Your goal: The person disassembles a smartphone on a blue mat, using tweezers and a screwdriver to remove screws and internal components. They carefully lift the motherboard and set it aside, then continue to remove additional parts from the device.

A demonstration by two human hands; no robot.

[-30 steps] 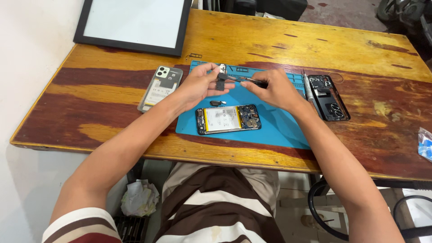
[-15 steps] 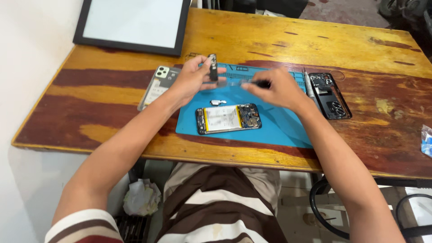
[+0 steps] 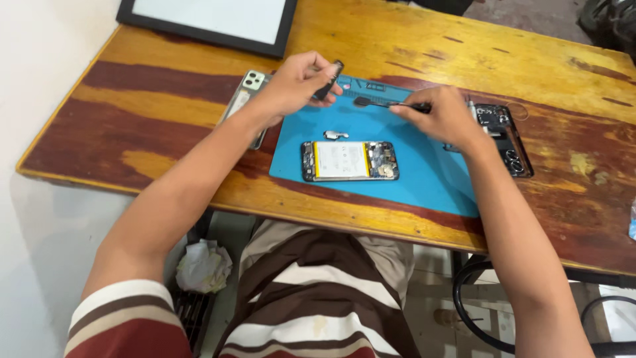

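The left hand (image 3: 291, 85) is raised just above the far left corner of the blue work mat (image 3: 424, 179), its fingers curled in and pinching a small dark flat part (image 3: 328, 79) between thumb and fingertips; the part stands tilted, its upper end pointing away from the person, and it touches nothing but the fingers; the hand is closed around it rather than spread. The right hand (image 3: 445, 116) rests low over the far middle of the mat, fingers folded down onto a slim dark tool (image 3: 387, 103) held like a pen; the tool lies nearly level, its rounded tip pointing left toward the left hand, the two well short of touching; what kind of tool it is cannot be told at this size.

Nearer the person, in the middle of the mat, lies an opened phone (image 3: 350, 160) face down with its back off, the pale battery and circuit boards showing; just beyond it sits a small silver metal piece (image 3: 336, 135), apart from both hands. A phone back cover (image 3: 246, 99) with a camera cut-out lies partly under the left wrist on the wooden table (image 3: 159, 126); a dark phone frame (image 3: 507, 139) lies beside the right wrist at the mat's right edge; a black-framed panel (image 3: 212, 20) sits at the far left corner.
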